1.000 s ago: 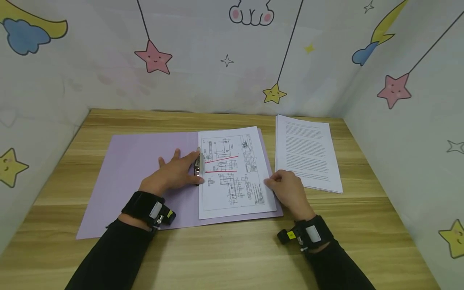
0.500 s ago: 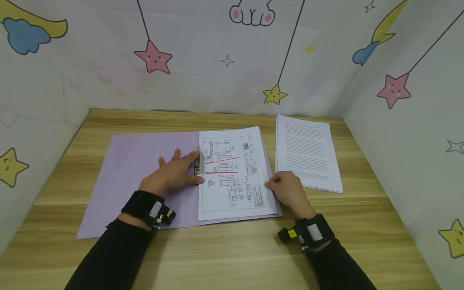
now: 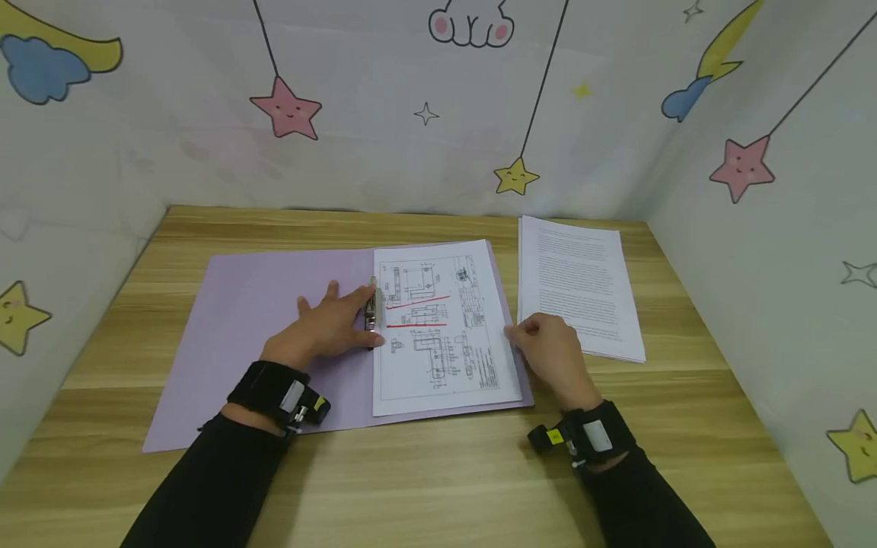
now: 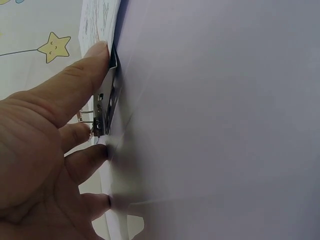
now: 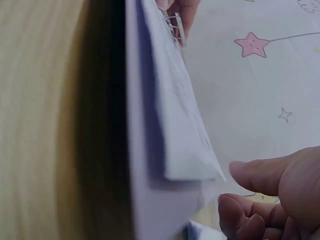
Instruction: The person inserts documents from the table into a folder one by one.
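Observation:
A lilac folder [image 3: 274,281] lies spread on the table, its metal lever clip [image 3: 371,312] along the middle. Sheets of paper [image 3: 425,388] rest on its right half; the top one bears a technical drawing with two red lines. My left hand [image 3: 325,323] spans the clip, thumb and index finger at its two ends, other fingers spread over the folder. In the left wrist view the thumb [image 4: 75,82] touches the paper beside the clip [image 4: 102,100]. My right hand [image 3: 551,350] is at the sheets' right edge. In the right wrist view its thumb and index finger stand apart, close to the paper's edge [image 5: 192,160].
A stack of printed text pages [image 3: 582,289] lies at the right, just beyond my right hand. White walls with cartoon stars enclose the wooden table [image 3: 425,479] at the back and sides. Both wrists wear black camera straps.
My right hand has slid slightly up along the sheets' right edge. The left hand keeps its place at the clip, and the folder and drawing stay put.

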